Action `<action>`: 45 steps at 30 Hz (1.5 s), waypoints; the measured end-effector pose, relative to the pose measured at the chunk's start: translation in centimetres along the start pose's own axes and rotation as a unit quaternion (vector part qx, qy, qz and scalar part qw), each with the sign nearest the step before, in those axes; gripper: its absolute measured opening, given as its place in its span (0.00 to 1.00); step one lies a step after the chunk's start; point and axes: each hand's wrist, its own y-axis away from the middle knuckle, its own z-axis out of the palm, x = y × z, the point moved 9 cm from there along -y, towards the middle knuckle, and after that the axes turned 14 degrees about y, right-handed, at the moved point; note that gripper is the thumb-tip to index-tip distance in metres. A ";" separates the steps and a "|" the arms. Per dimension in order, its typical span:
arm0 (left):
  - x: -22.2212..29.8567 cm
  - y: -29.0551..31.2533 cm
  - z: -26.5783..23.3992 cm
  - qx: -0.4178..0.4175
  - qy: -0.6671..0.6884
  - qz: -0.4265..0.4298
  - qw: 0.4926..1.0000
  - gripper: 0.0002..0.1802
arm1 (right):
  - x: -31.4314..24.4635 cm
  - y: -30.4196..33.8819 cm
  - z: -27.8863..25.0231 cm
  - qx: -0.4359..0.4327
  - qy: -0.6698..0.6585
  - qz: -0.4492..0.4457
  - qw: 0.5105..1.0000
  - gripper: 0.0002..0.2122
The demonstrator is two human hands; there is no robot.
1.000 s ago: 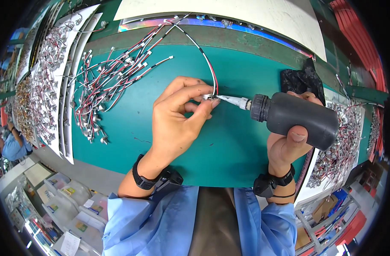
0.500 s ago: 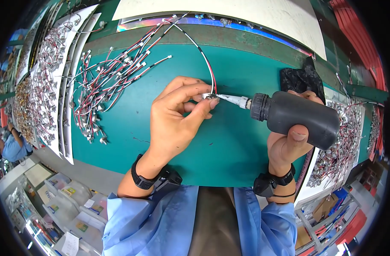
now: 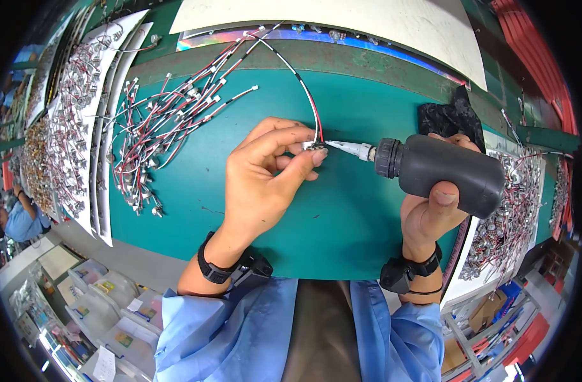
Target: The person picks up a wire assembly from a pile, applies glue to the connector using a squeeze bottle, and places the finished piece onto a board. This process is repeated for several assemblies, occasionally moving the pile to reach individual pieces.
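Between the thumb and fingers of my left hand (image 3: 262,178) is a small wired potentiometer (image 3: 314,146), a metal part mostly hidden by the fingertips. Its red, white and black wires (image 3: 308,92) rise from it and arc back over the mat to the far left. My right hand (image 3: 431,216) is wrapped round a black squeeze bottle (image 3: 453,173), held tilted on its side. The bottle's pale tapered nozzle (image 3: 349,149) points left, its tip very close to the wire ends at the part. Whether any liquid comes out is too small to tell.
A tangle of similar wired parts (image 3: 141,165) lies on the green mat (image 3: 342,242) to the left. White boards (image 3: 98,159) at the left and right edges carry many more. A crumpled black bag (image 3: 453,118) sits behind the bottle. Clear plastic bins (image 3: 112,293) stand at lower left.
The nozzle tip has drawn very slightly to the right of the potentiometer. Both hands keep their grips and otherwise stay nearly still.
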 end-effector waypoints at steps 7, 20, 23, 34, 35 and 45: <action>3.8 0.5 -0.4 -0.004 0.032 0.039 0.999 0.11 | 2.2 -1.7 -1.4 0.028 0.070 0.080 0.994 0.22; 13.8 -28.7 -4.3 0.085 -0.607 0.179 0.770 0.15 | 3.6 -3.1 -3.5 0.095 0.094 0.146 0.980 0.17; 9.9 -31.9 -2.8 0.076 -0.660 0.127 0.737 0.15 | 4.0 -3.1 -4.1 0.104 0.092 0.145 0.980 0.17; 15.2 -24.5 -4.8 0.049 -0.586 0.160 0.793 0.16 | 3.7 -3.8 -4.3 0.126 0.031 0.155 0.979 0.14; 16.7 -21.2 -3.7 0.030 -0.589 0.171 0.789 0.15 | 3.6 -3.7 -4.5 0.134 -0.013 0.146 0.980 0.13; 12.8 7.1 -13.8 0.110 -0.609 0.093 0.780 0.04 | 3.0 -3.2 -2.0 0.042 -0.145 0.149 0.977 0.11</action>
